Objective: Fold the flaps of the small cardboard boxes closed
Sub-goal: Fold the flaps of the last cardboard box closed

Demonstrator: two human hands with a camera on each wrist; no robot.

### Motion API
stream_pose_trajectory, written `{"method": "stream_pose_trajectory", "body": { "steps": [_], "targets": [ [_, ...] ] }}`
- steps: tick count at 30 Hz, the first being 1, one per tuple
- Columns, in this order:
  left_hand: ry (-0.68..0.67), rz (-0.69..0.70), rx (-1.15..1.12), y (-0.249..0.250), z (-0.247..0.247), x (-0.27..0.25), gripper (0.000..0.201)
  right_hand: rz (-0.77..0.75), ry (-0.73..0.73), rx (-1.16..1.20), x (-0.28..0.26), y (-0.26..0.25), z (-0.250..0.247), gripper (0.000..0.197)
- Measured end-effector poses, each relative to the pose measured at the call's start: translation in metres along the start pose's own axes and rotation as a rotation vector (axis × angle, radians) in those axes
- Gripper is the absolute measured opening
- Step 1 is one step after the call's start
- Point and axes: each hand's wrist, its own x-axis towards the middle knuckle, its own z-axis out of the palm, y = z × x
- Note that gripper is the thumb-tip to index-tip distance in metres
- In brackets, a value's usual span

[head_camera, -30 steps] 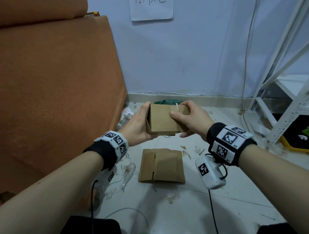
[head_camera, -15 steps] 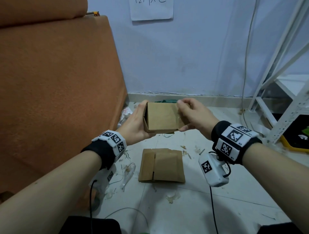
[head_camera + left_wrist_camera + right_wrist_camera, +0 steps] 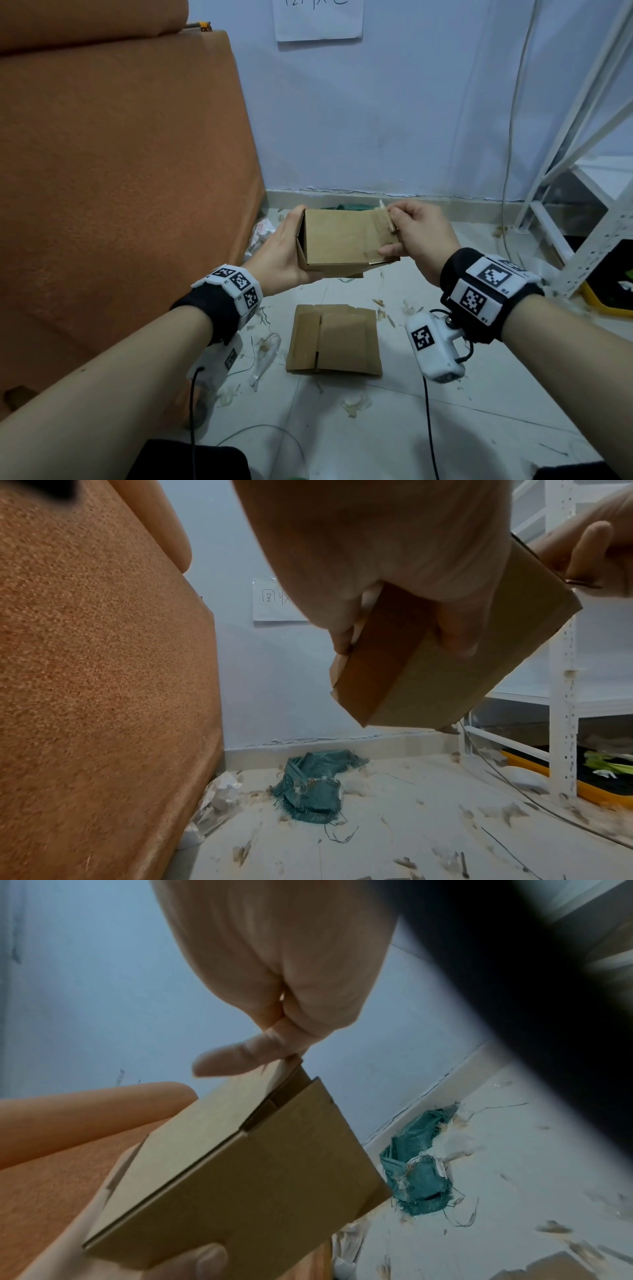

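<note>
A small brown cardboard box (image 3: 342, 236) is held in the air above the floor. My left hand (image 3: 291, 246) grips its left end, thumb on top and fingers (image 3: 452, 634) curled underneath. My right hand (image 3: 394, 222) pinches a flap (image 3: 385, 219) at the box's right end between thumb and fingers (image 3: 240, 1058). In the right wrist view that flap (image 3: 274, 1074) stands slightly away from the box (image 3: 246, 1172), leaving a dark gap. A second box (image 3: 334, 339) lies flattened on the floor below my hands.
An orange upholstered cushion (image 3: 120, 171) fills the left side. A white metal shelf (image 3: 582, 205) stands at the right with a yellow-edged black tray (image 3: 609, 294) under it. A green rag (image 3: 315, 785) lies by the wall. Scraps and thin wires litter the tiled floor (image 3: 376, 428).
My right hand has slid from the box's near face to its right end and now pinches the flap there. The box has turned slightly; my left hand keeps its grip.
</note>
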Motion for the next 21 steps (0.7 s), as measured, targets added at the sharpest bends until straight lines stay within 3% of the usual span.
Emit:
{"method": "stream_pose_trajectory", "body": {
  "steps": [4,9,14,21],
  "targets": [
    [-0.001,0.016,0.024,0.001,-0.001,0.000,0.095,-0.010,-0.034,-0.028,-0.002,0.000,-0.001,0.025],
    [-0.049,0.032,0.018,0.005,0.003,-0.001,0.099,-0.068,0.024,-0.300,-0.003,0.007,-0.003,0.028],
    [-0.061,0.009,-0.007,0.000,-0.001,-0.002,0.103,-0.064,-0.017,-0.193,0.002,0.003,-0.009,0.016],
    [-0.049,-0.004,0.002,0.001,-0.002,-0.001,0.100,0.056,-0.096,0.043,0.004,0.001,-0.013,0.028]
  ]
}}
